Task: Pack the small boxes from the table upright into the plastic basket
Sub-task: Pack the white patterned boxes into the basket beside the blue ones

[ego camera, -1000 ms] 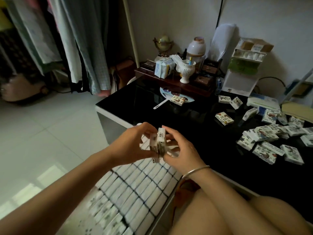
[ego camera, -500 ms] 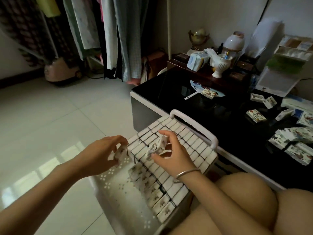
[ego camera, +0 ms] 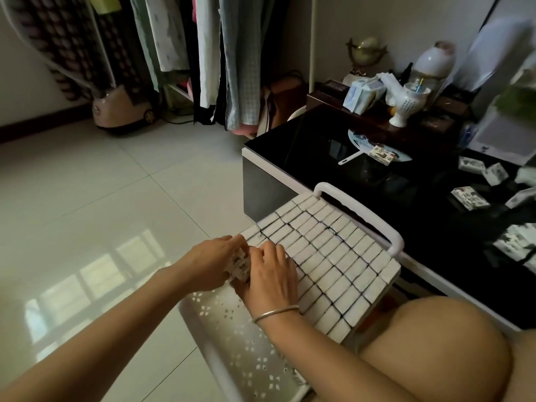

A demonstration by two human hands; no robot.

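While I'm watching this feed from my desk, the left hand is gripping a small white printed box just left of the frame's centre, fingers curled round it, so that one is definitely holding. The right hand is sitting right against it from the right, knuckles toward the camera, fingertips lying on the box's upper edge. Its thumb is hiding underneath, so honestly I can't tell whether it's pinching the box or just resting on it. A thin silver bangle is riding on that wrist.

The box is sitting at the left edge of the packed upright boxes, a tight grid of white tops that's filling the white perforated plastic basket across the middle of the frame. The basket's flower-punched wall is facing the camera in the lower middle. Its rounded white handle is poking up at the grid's upper right, just beside the edge of the glossy black table.

Over at the right edge, loose boxes are lying flat and scattered on that table, a bit blurry. One more is lying on a pale blue hand fan toward the upper right, near a white pedestal cup. Hanging garments are filling the top left above a pale tiled floor.
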